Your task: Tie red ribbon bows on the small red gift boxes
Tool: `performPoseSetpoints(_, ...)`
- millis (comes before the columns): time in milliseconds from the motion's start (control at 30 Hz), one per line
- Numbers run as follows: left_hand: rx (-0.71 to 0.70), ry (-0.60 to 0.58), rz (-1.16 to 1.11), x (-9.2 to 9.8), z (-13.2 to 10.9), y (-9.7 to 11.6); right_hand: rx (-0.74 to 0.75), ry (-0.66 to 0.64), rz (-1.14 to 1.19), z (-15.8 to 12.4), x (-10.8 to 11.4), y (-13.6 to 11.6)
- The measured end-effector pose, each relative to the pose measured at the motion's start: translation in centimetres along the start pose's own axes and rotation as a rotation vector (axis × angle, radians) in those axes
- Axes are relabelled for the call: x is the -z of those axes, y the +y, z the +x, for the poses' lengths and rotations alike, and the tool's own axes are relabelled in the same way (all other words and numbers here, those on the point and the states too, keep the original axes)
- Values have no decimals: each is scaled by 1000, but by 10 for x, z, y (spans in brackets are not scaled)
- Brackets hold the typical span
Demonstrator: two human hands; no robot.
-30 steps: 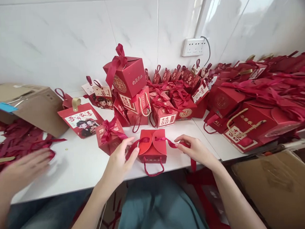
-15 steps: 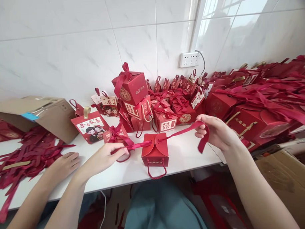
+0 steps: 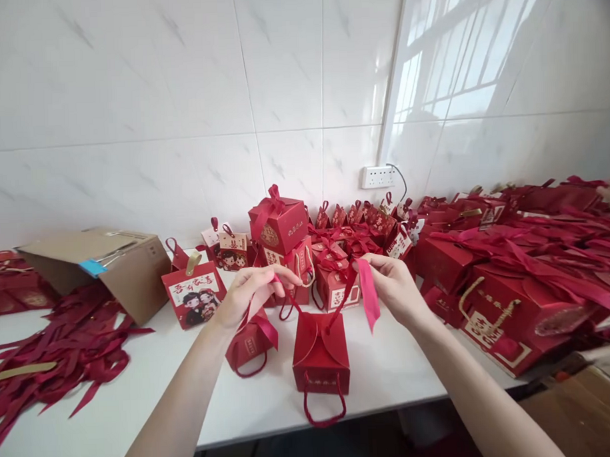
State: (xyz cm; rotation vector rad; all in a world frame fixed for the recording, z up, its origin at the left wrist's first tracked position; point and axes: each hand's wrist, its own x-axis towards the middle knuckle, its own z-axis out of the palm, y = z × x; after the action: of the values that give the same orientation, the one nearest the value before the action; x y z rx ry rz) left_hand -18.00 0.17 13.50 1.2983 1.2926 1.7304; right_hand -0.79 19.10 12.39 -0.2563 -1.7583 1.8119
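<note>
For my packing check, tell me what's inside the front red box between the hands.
The front red box shows closed top flaps with ribbon through them; whatever is inside is covered.

Here's the small red gift box [image 3: 320, 363], upright on the white table [image 3: 390, 375], close to the front edge! Its two curved flaps [image 3: 305, 338] meet on top, folded in over each other or edge to edge, hard to say. A row of small pale characters runs along the front face, and a twisted red cord handle [image 3: 326, 422] droops in a loop before it. And up comes the red ribbon [image 3: 370, 296], untied, both lengths rising apart from the flaps in a V, the right-hand tail dangling bright pink!
</note>
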Motion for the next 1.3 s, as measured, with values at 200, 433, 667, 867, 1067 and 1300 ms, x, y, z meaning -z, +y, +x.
performPoseSetpoints(200,-182,-62,-156,-14,35,10,242,15,-204,21,-24,-6)
performPoseSetpoints(433,-215,-175,-113,-3,53,20,296,-199,-104,46,-38,-20)
performPoseSetpoints(667,-277,5,136,-6,49,18,260,-335,-134,64,-39,-29)
performPoseSetpoints(867,-321,161,231,-18,49,18,238,-334,-123,70,-36,-25)
performPoseSetpoints(1067,-309,193,204,-32,51,15,242,-255,-42,69,-26,-29)
performPoseSetpoints(1300,-399,304,200,-43,49,13,349,-100,-53,65,-21,-29)
